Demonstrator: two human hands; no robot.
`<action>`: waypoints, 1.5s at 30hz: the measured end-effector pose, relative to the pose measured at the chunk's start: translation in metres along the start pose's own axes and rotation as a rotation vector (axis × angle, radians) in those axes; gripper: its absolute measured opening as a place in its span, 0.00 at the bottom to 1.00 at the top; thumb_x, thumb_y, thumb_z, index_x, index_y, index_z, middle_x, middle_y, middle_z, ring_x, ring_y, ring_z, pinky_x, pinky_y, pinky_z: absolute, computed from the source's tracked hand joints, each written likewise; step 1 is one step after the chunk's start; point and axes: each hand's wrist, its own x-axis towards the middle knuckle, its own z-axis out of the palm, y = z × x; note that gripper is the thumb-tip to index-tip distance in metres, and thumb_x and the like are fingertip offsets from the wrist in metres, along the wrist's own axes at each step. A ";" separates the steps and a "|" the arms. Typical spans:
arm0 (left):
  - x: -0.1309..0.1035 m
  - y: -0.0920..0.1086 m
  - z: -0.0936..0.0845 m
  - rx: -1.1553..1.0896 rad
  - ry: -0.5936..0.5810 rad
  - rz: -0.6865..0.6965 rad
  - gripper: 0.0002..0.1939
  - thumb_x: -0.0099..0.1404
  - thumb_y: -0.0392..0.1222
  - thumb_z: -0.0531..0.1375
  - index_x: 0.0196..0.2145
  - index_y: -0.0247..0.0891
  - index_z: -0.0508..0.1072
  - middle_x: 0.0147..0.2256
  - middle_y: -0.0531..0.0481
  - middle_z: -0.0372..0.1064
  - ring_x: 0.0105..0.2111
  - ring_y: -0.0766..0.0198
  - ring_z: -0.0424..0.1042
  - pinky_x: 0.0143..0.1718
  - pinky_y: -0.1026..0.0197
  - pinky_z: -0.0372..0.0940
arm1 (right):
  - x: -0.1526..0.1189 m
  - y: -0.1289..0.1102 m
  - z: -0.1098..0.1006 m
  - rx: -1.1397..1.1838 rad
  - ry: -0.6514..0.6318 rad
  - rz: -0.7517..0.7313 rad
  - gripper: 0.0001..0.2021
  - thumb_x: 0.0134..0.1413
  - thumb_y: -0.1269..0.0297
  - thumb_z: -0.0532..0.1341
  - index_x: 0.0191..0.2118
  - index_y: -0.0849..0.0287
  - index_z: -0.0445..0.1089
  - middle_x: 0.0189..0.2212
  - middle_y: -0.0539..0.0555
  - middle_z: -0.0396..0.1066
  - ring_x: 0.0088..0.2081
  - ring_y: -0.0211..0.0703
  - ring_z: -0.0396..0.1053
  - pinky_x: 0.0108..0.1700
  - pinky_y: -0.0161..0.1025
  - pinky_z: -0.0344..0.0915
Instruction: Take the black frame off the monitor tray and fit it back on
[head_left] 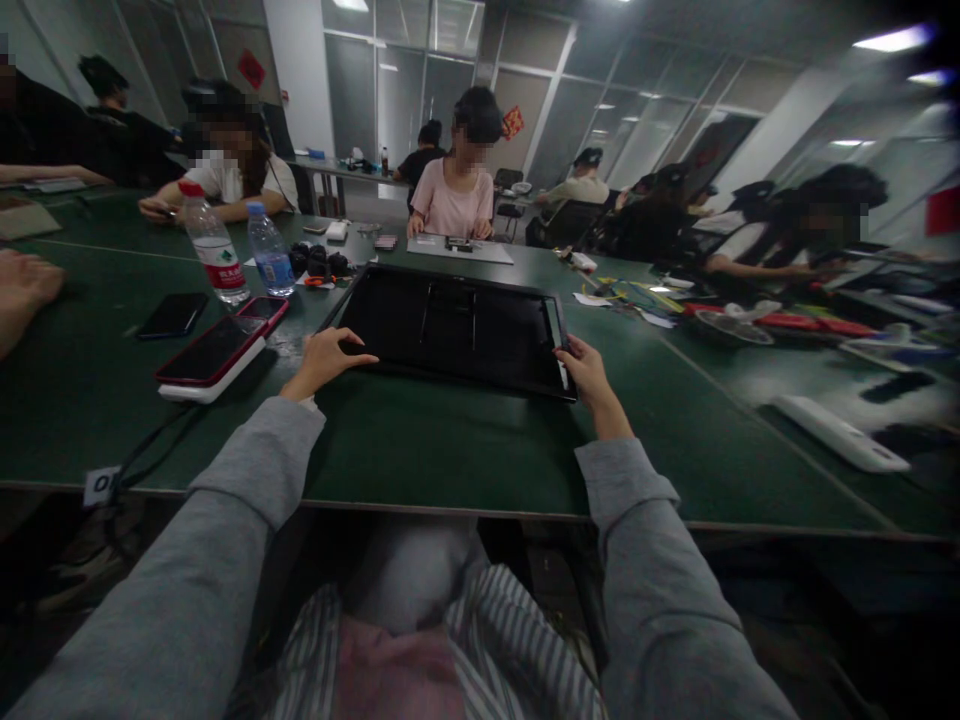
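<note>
l hand (328,360), r hand (586,372) at blk panel (382,320)

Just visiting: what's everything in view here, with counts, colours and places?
Framed panel: 1, black, centre
Table: 1, green, under the panel
Bottles: 2, clear, red and blue caps, left
Phone-like devices: at least 2, dark, left
Box: 1, white, under one device
Long bar: 1, white, right
Label: 1, white, front-left table edge
Cable: at least 1, dark, beside label
Clutter: uncounted, multicoloured, right, partly blurred
Wall decorations: at least 2, red, background
Other people: several, mixed clothing, around
Sleeves: 2, grey, both arms
Left hand: 1, bare, panel's near-left corner
Right hand: 1, bare, panel's right edge
</note>
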 end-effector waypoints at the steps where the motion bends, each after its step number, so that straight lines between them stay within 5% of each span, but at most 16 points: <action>1: 0.000 -0.001 0.001 0.018 -0.015 0.003 0.22 0.48 0.58 0.78 0.34 0.44 0.80 0.41 0.44 0.79 0.46 0.48 0.75 0.53 0.49 0.64 | 0.000 0.000 0.002 -0.055 0.006 -0.046 0.23 0.49 0.58 0.65 0.51 0.61 0.76 0.42 0.60 0.80 0.47 0.54 0.77 0.59 0.57 0.72; 5: -0.001 -0.004 0.003 0.058 -0.087 0.018 0.20 0.51 0.58 0.77 0.35 0.44 0.81 0.41 0.44 0.80 0.45 0.48 0.76 0.53 0.48 0.63 | 0.000 0.001 0.009 -0.273 0.067 -0.186 0.27 0.55 0.60 0.59 0.60 0.62 0.73 0.52 0.64 0.78 0.56 0.58 0.73 0.65 0.61 0.66; 11: -0.002 -0.009 0.006 0.089 -0.129 0.094 0.20 0.53 0.61 0.75 0.34 0.45 0.81 0.43 0.44 0.80 0.49 0.46 0.74 0.55 0.47 0.62 | 0.003 0.009 0.020 -0.443 0.124 -0.122 0.33 0.59 0.59 0.56 0.70 0.62 0.66 0.58 0.69 0.74 0.63 0.64 0.68 0.69 0.68 0.58; 26: -0.001 -0.006 0.015 0.145 -0.151 0.138 0.21 0.58 0.64 0.72 0.36 0.45 0.80 0.46 0.43 0.77 0.52 0.44 0.70 0.56 0.44 0.61 | 0.029 0.037 0.016 -0.397 0.032 -0.107 0.33 0.59 0.55 0.60 0.68 0.64 0.69 0.62 0.67 0.72 0.63 0.63 0.71 0.70 0.63 0.61; 37: 0.027 -0.004 0.033 0.193 -0.145 0.124 0.19 0.59 0.63 0.72 0.37 0.45 0.81 0.47 0.43 0.76 0.55 0.40 0.69 0.58 0.36 0.59 | 0.086 0.054 0.030 -0.302 0.024 -0.125 0.32 0.58 0.46 0.64 0.64 0.57 0.73 0.55 0.64 0.78 0.57 0.63 0.75 0.65 0.66 0.66; 41: 0.040 -0.020 0.038 0.078 -0.008 0.150 0.19 0.64 0.60 0.68 0.46 0.46 0.81 0.55 0.43 0.73 0.61 0.44 0.67 0.66 0.38 0.57 | 0.102 0.066 0.032 -0.160 0.002 -0.099 0.34 0.55 0.44 0.67 0.64 0.55 0.73 0.51 0.61 0.80 0.55 0.61 0.76 0.63 0.64 0.69; 45: 0.052 -0.045 0.042 -0.028 0.222 -0.075 0.27 0.66 0.55 0.66 0.59 0.41 0.75 0.64 0.38 0.66 0.65 0.45 0.66 0.68 0.42 0.59 | 0.106 0.079 0.029 0.010 -0.118 0.014 0.39 0.51 0.47 0.70 0.68 0.54 0.68 0.46 0.58 0.81 0.49 0.59 0.79 0.56 0.65 0.75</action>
